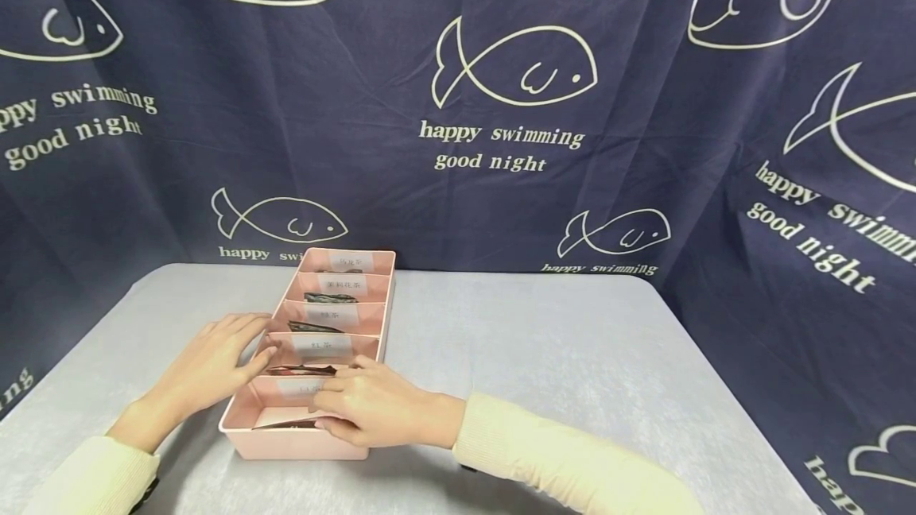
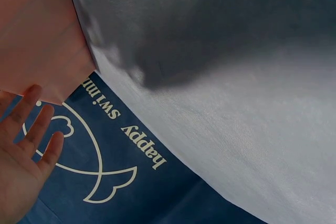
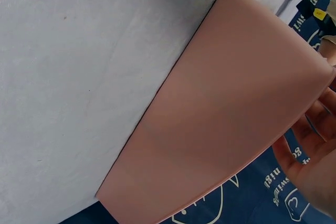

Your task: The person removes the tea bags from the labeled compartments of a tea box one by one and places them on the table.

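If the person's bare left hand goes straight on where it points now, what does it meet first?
The left hand would probably meet the long pink plastic box first, at its left side; the two look very near, but whether they touch is unclear.

backdrop, far side: navy fabric hanging [image 1: 501, 205], softly creased, printed in off-white with outline fish [image 1: 518, 66], cropped whale figures along the top, and lettering [image 1: 501, 147] reading "happy swimming good night". left side: matching navy drape [image 1: 86, 221], angled toward the near edge. right side: matching navy side panel [image 1: 773, 356], same print. furniture: one table [image 1: 558, 348], pale grey mottled surface, rounded far corners, far edge against the hanging. light: diffuse; soft-edged shadows on the tabletop.
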The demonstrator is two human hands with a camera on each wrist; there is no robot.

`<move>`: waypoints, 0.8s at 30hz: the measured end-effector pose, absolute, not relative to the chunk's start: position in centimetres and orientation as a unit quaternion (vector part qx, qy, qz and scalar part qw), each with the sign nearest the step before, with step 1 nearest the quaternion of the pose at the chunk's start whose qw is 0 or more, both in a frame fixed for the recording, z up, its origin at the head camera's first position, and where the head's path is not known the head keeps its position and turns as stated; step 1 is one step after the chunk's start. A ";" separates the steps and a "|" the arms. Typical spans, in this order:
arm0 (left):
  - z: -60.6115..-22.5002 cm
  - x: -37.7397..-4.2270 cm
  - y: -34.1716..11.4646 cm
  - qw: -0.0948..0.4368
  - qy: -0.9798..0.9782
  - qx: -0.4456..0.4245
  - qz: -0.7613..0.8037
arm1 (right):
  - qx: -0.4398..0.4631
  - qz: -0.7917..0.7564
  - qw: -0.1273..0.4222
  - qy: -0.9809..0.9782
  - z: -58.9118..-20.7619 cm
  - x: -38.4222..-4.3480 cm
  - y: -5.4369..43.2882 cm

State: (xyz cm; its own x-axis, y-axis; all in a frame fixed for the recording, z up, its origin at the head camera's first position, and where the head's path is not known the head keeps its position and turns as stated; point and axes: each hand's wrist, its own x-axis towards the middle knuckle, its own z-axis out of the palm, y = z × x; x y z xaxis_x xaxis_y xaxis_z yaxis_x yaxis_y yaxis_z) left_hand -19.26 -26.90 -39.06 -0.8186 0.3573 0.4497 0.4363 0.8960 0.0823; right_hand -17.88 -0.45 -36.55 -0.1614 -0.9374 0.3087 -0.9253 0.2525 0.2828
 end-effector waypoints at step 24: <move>-39.1 -19.3 -27.0 0.216 -0.947 -0.215 -0.101 | 0.576 0.024 0.202 -0.792 -36.9 -17.9 -0.9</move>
State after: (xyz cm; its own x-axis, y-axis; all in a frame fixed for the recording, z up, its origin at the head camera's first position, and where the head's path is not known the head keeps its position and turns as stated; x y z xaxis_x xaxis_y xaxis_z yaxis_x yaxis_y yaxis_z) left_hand -19.32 -26.98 -39.15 -0.8138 0.3644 0.4526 0.4518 0.8867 0.0984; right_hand -17.89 -0.93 -36.93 -0.2547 -0.9020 0.3485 -0.9216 0.3356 0.1949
